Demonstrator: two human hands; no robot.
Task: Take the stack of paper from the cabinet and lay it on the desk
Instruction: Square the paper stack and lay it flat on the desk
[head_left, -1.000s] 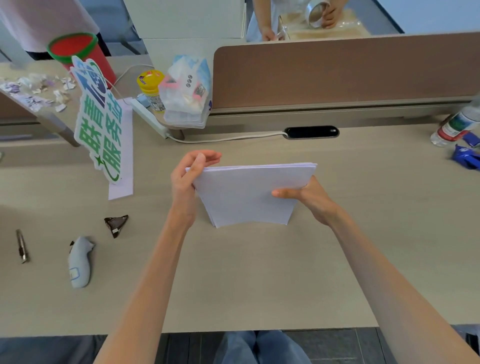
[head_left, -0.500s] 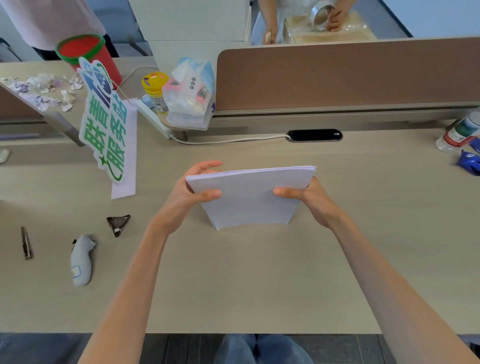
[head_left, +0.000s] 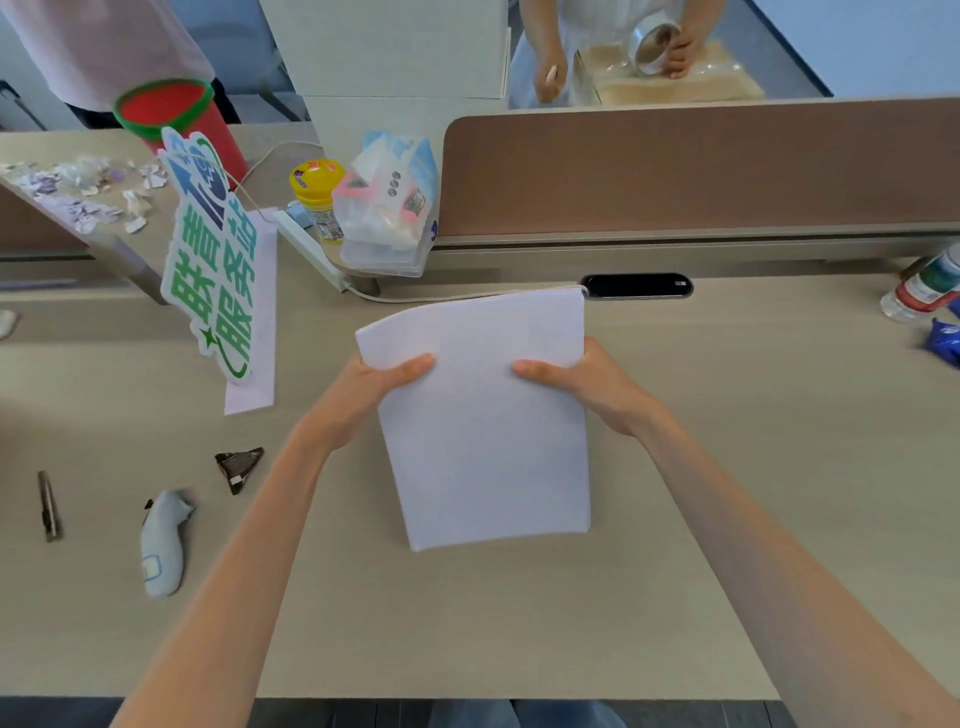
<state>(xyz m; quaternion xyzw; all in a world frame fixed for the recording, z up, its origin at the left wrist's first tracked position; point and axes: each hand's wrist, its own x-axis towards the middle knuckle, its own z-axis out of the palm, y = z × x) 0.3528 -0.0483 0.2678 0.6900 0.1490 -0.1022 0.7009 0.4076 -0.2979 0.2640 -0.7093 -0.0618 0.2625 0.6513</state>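
Paper stack (head_left: 488, 441), white: you are gripping it with left hand (head_left: 358, 400) and right hand (head_left: 597, 384), thumbs on top, over the desk (head_left: 727, 493).

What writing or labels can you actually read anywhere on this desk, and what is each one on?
"联善服务站", my best reading of the large green characters on the white-edged cut-out sign standing at the left.
Yellow-lidded jar: label print too small to read.
Clear plastic tissue pack: blurred print and a code patch, unreadable.
Red-banded plastic bottle at the right edge: label unreadable.
White stack of paper held in both hands: top sheet blank.
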